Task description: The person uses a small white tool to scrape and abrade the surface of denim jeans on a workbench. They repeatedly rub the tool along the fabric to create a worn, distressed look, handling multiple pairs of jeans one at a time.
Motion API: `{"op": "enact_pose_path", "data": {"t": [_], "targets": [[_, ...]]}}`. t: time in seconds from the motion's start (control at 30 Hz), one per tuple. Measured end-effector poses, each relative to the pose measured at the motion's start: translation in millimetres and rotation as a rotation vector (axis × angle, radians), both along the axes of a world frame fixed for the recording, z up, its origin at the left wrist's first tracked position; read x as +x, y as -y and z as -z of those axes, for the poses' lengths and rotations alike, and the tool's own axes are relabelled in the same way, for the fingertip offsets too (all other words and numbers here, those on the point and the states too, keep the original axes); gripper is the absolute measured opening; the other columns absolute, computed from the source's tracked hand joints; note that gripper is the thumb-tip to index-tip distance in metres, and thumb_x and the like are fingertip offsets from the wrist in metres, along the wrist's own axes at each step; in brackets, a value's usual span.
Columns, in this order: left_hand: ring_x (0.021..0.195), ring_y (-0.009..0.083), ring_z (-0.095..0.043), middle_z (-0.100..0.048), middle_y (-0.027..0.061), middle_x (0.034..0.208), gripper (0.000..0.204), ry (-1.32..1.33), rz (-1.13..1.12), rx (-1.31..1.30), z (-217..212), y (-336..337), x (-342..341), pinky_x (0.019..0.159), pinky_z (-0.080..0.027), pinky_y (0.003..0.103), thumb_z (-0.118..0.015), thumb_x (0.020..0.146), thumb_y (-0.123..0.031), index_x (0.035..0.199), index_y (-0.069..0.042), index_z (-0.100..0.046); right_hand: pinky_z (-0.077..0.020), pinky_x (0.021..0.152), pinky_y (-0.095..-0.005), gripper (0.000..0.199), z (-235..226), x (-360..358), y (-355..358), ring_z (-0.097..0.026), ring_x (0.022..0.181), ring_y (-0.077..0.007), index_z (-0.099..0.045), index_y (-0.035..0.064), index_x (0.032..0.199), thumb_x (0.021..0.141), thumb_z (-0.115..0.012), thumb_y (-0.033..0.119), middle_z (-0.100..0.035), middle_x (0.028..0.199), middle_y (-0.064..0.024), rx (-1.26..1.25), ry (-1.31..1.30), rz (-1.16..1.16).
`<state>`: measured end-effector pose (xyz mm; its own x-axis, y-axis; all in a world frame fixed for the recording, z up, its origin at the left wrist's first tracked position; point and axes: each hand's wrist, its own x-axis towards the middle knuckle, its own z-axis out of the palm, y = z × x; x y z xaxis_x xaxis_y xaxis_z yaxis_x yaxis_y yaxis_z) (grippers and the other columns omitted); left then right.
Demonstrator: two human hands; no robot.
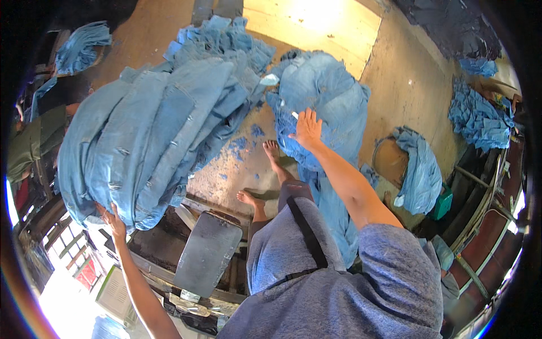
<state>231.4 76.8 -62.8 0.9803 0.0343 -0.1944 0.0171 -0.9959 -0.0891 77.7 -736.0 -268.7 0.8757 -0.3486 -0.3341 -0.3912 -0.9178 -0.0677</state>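
Note:
A big stack of blue denim jeans (pixel 141 130) fills the left side, its folds running lengthwise. At the stack's near lower edge is my left hand (pixel 115 224), fingers apart and touching the denim. A second blue denim heap (pixel 322 85) lies right of centre, with cloth hanging down beside my leg. My right hand (pixel 308 130) rests on this heap with its fingers spread. A short white stick (pixel 294 115) shows beside its fingers; whether the hand holds it is unclear.
A dark grey padded seat (pixel 208 254) stands below the left stack. Blue scraps (pixel 240 144) litter the floor near my bare feet. To the right are a round stool (pixel 390 161) with denim (pixel 420 175) draped over it, a green container (pixel 444 201) and another denim pile (pixel 480 118).

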Motion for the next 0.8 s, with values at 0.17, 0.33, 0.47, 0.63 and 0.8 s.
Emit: {"op": "enact_pose_path", "data": {"t": [0.17, 0.33, 0.47, 0.63, 0.8], "targets": [[0.162, 0.0411, -0.021, -0.014, 0.0291, 0.175, 0.081, 0.014, 0.352, 0.172, -38.5, 26.2, 1.4, 0.127, -0.024, 0.058, -0.043, 0.11, -0.056, 0.169, -0.005, -0.022, -0.0516, 0.092, -0.0531, 0.05, 29.5, -15.4, -0.4, -0.06, 0.123, -0.0368, -0.061, 0.0067, 0.116, 0.076, -0.087, 0.025, -0.062, 0.133, -0.0167, -0.161, 0.075, -0.088], [0.121, 0.0412, -0.069, -0.073, 0.0273, 0.126, 0.073, -0.203, -0.23, 0.469, -181.3, 197.7, -5.5, 0.106, -0.05, 0.048, -0.056, 0.102, -0.065, 0.132, 0.0, -0.073, -0.0552, 0.084, -0.0514, 0.036, -14.2, -9.6, 38.1, -0.067, 0.103, -0.0395, -0.059, 0.0047, 0.107, 0.081, -0.08, 0.017, -0.068, 0.105, -0.0176, 0.221, 0.207, 0.205], [0.092, 0.0139, -0.068, -0.078, 0.0101, 0.101, 0.039, 0.094, -0.151, -0.714, -204.7, 345.2, -50.9, 0.084, -0.053, 0.033, -0.062, 0.108, -0.038, 0.114, -0.004, -0.079, -0.0524, 0.079, -0.0534, 0.034, -83.4, -5.0, 52.6, -0.066, 0.095, -0.0431, -0.056, 0.0029, 0.102, 0.081, -0.079, 0.015, -0.066, 0.095, -0.0197, 0.214, 0.428, 0.41], [0.106, 0.0153, -0.06, -0.073, 0.0055, 0.121, 0.073, -0.864, -0.128, -1.341, -115.1, 540.2, -120.6, 0.087, -0.047, 0.033, -0.046, 0.104, -0.072, 0.14, -0.015, -0.071, -0.0516, 0.08, -0.0493, 0.043, -182.9, -32.2, 9.5, -0.064, 0.089, -0.0404, -0.061, -0.0025, 0.116, 0.078, -0.077, 0.009, -0.064, 0.095, -0.0186, 0.335, 0.743, 0.339], [0.111, 0.0261, -0.066, -0.072, 0.0116, 0.127, 0.066, -0.936, -0.839, -1.956, -48.7, 620.1, -133.3, 0.102, -0.052, 0.044, -0.055, 0.104, -0.065, 0.133, -0.007, -0.068, -0.0525, 0.084, -0.048, 0.046, -241.0, -102.0, -102.9, -0.064, 0.096, -0.0403, -0.061, -0.0021, 0.114, 0.071, -0.077, 0.005, -0.066, 0.111, -0.0209, 0.42, 0.845, 0.158]]}}
